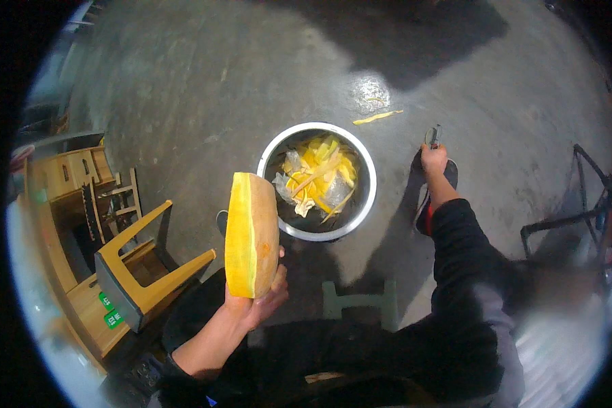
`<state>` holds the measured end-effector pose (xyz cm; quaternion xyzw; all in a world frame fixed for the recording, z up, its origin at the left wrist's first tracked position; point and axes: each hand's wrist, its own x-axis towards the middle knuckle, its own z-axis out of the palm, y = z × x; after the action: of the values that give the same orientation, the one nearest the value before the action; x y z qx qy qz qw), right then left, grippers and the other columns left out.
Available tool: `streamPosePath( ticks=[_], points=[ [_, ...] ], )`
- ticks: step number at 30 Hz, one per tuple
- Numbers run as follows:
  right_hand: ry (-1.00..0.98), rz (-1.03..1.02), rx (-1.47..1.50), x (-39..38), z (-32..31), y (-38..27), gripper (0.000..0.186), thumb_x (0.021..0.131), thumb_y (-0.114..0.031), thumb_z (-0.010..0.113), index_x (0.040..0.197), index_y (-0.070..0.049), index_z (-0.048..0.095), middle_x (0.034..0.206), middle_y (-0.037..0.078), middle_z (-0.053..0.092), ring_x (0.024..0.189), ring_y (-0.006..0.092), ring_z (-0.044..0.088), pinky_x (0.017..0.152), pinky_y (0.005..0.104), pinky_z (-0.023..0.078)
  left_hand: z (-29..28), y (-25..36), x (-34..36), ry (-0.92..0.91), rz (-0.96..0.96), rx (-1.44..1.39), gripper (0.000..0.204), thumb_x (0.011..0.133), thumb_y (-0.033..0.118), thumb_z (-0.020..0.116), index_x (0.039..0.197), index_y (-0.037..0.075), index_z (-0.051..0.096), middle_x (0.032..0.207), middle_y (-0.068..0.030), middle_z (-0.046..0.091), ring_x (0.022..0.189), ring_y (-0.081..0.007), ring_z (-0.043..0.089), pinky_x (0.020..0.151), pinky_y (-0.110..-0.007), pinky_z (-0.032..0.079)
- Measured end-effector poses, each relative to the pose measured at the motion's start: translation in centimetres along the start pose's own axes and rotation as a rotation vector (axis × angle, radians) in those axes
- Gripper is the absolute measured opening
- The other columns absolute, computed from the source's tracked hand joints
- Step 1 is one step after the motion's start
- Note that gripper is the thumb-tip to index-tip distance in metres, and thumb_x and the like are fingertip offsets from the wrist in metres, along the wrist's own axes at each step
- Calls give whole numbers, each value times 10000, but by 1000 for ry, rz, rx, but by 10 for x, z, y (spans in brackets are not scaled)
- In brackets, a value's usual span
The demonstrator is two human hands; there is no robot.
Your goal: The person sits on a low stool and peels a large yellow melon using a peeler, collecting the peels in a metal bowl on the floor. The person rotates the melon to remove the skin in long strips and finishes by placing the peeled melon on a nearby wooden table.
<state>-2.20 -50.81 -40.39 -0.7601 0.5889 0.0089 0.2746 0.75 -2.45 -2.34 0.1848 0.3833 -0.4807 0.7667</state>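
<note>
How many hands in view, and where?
2. Left hand grips the squash near its lower end; right hand holds a small tool, right of the round bin. No others show.

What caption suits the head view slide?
Left hand holds a yellow-and-tan squash near a bin of scraps; right hand grips a small tool.

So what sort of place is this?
Probably an informal food-prep spot, home or small business; I can't tell which. A bin of yellow peels stands on a bare grey floor, and the left hand holds a squash.
</note>
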Motion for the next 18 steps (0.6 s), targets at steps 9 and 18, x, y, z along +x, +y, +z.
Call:
streamPosePath(
  ticks=[9, 18],
  points=[
    [-144, -617, 33, 26, 37, -108, 289, 985, -318, 664, 1064, -41, 684, 995, 274, 739, 961, 490, 705, 810, 588, 544, -7, 4, 10, 30, -47, -156, 628, 963, 538, 699, 1338, 47, 588, 1009, -133, 685, 753, -217, 676, 593, -283, 505],
    [-319, -846, -348, 50, 44, -178, 266, 1009, -364, 659, 1163, -148, 678, 1044, 217, 754, 1016, 444, 710, 834, 566, 564, -16, 8, 8, -59, -16, 53, 624, 977, 509, 726, 1395, 100, 508, 919, -80, 650, 675, -135, 593, 645, -282, 494]
  ],
)
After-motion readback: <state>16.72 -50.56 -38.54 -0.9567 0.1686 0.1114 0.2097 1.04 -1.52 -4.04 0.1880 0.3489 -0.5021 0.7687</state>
